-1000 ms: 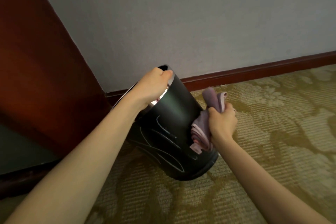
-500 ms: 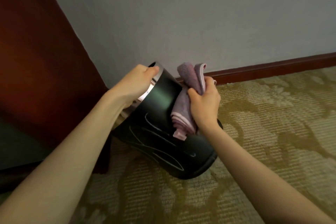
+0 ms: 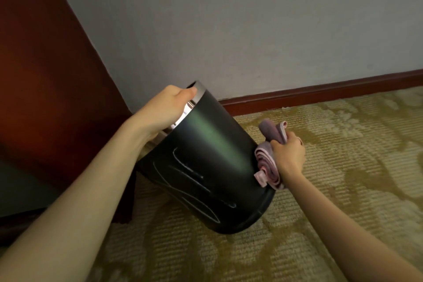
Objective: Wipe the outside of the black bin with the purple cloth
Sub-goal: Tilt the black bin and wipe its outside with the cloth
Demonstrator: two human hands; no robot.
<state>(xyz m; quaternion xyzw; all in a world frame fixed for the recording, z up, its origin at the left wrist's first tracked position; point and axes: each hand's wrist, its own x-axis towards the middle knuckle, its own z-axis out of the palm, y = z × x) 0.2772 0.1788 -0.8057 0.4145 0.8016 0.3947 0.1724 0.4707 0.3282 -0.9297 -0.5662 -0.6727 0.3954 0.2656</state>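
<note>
**Black bin tipped on the carpet, cloth pressed to its side**

Bare forearms reach in from the bottom corners of the view, one from each side. Beyond them lies the patterned gold-green carpet (image 3: 343,167), which carries the black bin (image 3: 206,155). The bin is tilted, its base resting on the carpet nearer the camera and its open top leaning away toward the far left. Thin pale lines curl across its glossy side, and a metal rim (image 3: 196,96) rings the top.

On the bin's right side, low down, the right hand (image 3: 288,155) is closed around the bunched purple cloth (image 3: 267,162). Folded loops of the cloth touch the bin's outer wall, and one end sticks up above the fist, clear of the bin.

Farther off, the left hand (image 3: 169,107) grips the top of the bin, fingers (image 3: 187,92) curled over the metal rim, holding the bin at its tilt.

Left of the bin stands a dark red wooden panel (image 3: 45,75). Behind everything, a dark red baseboard (image 3: 320,91) runs along the far edge of the carpet, below a plain pale grey wall (image 3: 251,30).
</note>
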